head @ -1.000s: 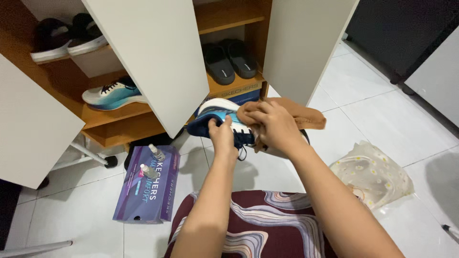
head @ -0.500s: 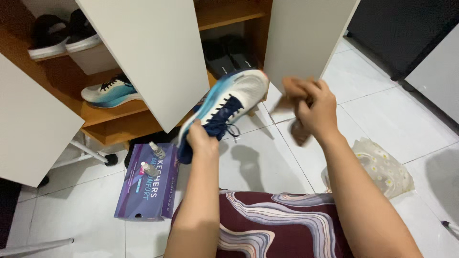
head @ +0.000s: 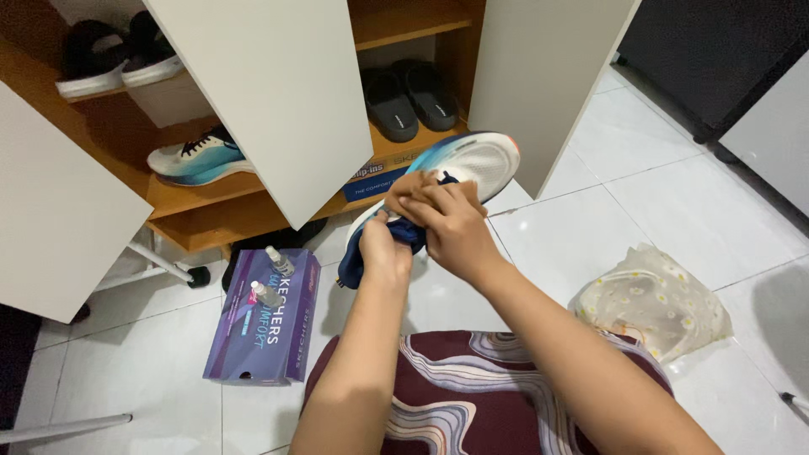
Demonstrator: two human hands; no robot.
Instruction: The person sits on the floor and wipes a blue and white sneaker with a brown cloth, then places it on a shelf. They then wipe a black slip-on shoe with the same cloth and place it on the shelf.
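My left hand (head: 384, 248) grips the heel end of a white, blue and navy sneaker (head: 472, 157), held up in front of the open shoe cabinet with its toe pointing up and right. Over the middle of that sneaker lies my right hand (head: 442, 221), pressing a bunched brown cloth (head: 407, 184) against the lace area. Only a small corner of the cloth shows above the fingers. The matching sneaker (head: 195, 159) rests on a wooden shelf at the left.
White cabinet doors (head: 278, 101) hang open over wooden shelves holding black slippers (head: 410, 99) and dark shoes (head: 109, 61). A purple shoebox (head: 259, 316) with two small bottles lies on the white tiles. A clear flowered plastic bag (head: 653, 302) sits at the right.
The right hand with the cloth, lifted away half a second ago, has come back down onto the sneaker. The sneaker has swung so its toe points further right.
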